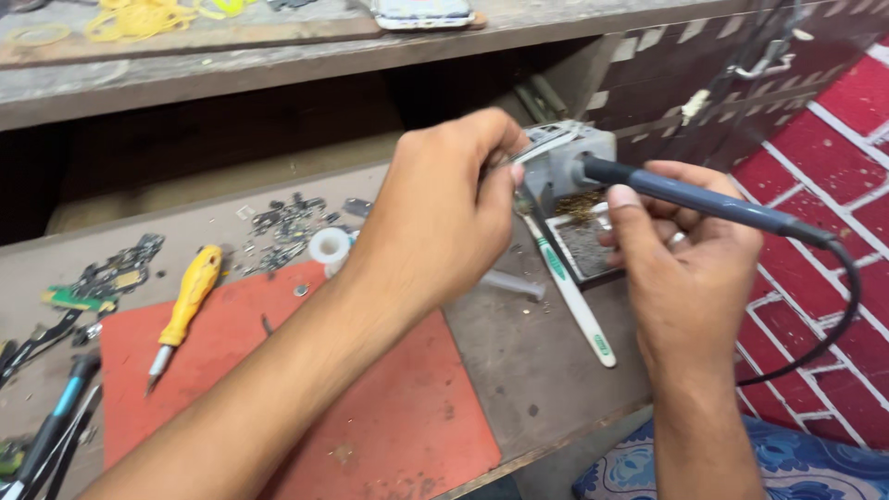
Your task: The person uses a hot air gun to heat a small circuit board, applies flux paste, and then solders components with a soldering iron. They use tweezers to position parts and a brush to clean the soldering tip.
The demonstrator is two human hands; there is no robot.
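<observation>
The right hand [690,245] grips a soldering iron [704,199]; the left hand [444,218] pinches tweezers [542,148] beside the grey stand [569,167].

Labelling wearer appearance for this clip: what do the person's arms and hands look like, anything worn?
Both forearms are bare, with no sleeves in view and no gloves. The right hand wears a silvery ring on one finger. The left hand shows no ring, watch or band. Nails are short and unpainted.

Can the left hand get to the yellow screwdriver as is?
Probably yes, once freed. The yellow screwdriver lies uncovered at the orange mat's edge, nothing over it. But the left hand is pinching a thin metal tool near the grey stand.
</observation>
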